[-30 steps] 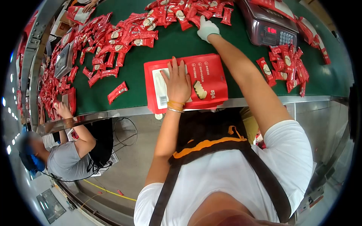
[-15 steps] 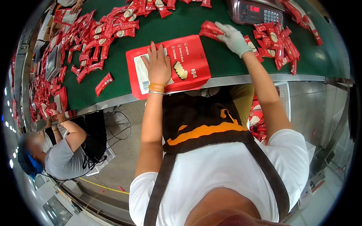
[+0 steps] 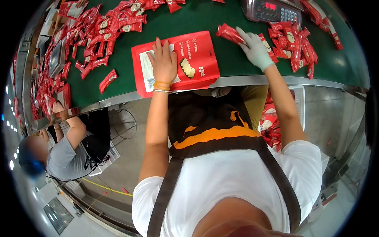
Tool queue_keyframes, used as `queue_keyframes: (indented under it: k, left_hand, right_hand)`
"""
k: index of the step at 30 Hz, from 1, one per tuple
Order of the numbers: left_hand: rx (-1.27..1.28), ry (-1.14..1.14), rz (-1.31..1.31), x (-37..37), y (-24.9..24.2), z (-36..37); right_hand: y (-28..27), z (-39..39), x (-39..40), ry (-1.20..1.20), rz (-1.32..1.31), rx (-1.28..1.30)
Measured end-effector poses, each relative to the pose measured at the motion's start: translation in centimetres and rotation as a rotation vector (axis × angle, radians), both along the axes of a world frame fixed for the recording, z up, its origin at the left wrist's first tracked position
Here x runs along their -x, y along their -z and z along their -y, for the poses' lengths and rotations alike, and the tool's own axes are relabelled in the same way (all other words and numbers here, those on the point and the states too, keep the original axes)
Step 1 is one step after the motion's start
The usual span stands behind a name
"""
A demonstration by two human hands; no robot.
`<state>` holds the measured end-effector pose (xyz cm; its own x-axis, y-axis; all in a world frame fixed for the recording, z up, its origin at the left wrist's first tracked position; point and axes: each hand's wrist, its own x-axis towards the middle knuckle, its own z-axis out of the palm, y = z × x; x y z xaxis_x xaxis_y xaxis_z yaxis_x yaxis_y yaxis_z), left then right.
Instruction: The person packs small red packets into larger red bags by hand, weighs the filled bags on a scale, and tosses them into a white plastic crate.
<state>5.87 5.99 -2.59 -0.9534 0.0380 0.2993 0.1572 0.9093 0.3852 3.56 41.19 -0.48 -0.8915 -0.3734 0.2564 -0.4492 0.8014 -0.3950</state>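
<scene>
My bare left hand (image 3: 164,65) lies flat with fingers spread on a stack of red printed pouches (image 3: 201,59), over the white label side. The pouches rest at the near edge of the green table, slightly overhanging it. Further right, my gloved right hand (image 3: 256,51) has its fingers around the end of a small red snack packet (image 3: 230,33), which points left over the green surface. Just right of this hand is a pile of similar red packets (image 3: 290,43), one of them close by the glove.
A digital scale (image 3: 272,10) stands behind the right pile. Many loose packets (image 3: 106,33) cover the table's left side, with one single packet (image 3: 107,81) nearer its edge. A co-worker (image 3: 67,154) sits at left. A white crate (image 3: 302,102) of packets stands below the table.
My right hand has shifted right and slightly nearer me, drawing the packet along. My left hand stays flat on the pouches, while the whole view has shifted a little.
</scene>
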Motion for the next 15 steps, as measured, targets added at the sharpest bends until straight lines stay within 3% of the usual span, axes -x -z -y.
queue_keyframes:
  k: [2, 5, 6, 8, 10, 11, 13, 15]
  left_hand:
    - [-0.009, 0.003, -0.008, -0.1, -0.3, 0.0]
    - [-0.02, 0.005, 0.001, -0.3, -0.5, -0.1]
    - [0.0, 0.006, -0.009, -0.1, -0.6, -0.3]
    - [0.02, -0.002, -0.021, -0.8, -1.1, -0.6]
    - [0.098, 0.028, -0.032, -0.7, -2.2, -0.9]
    - [0.099, 0.03, -0.028, -0.7, -2.2, -0.8]
    - [0.105, 0.072, -0.024, -0.2, -1.9, -1.3]
    - [0.156, 0.088, 0.038, -0.2, -1.0, -0.1]
  right_hand:
    - [-2.3, 0.3, -2.1, -0.015, 0.102, 0.068]
    - [-0.6, 1.4, -3.0, -0.215, 0.037, -0.027]
    - [-0.7, 4.2, -1.7, -0.323, 0.015, 0.092]
    - [0.0, 6.3, -0.4, -0.325, 0.074, 0.016]
    - [1.5, 12.7, 2.8, -0.558, 0.297, -0.282]
    - [4.4, 15.2, 1.9, -0.334, 0.551, 0.313]
    - [5.2, 16.3, 2.5, -0.034, 0.747, 0.899]
    - [4.8, 15.3, 3.9, -0.402, 0.783, -0.34]
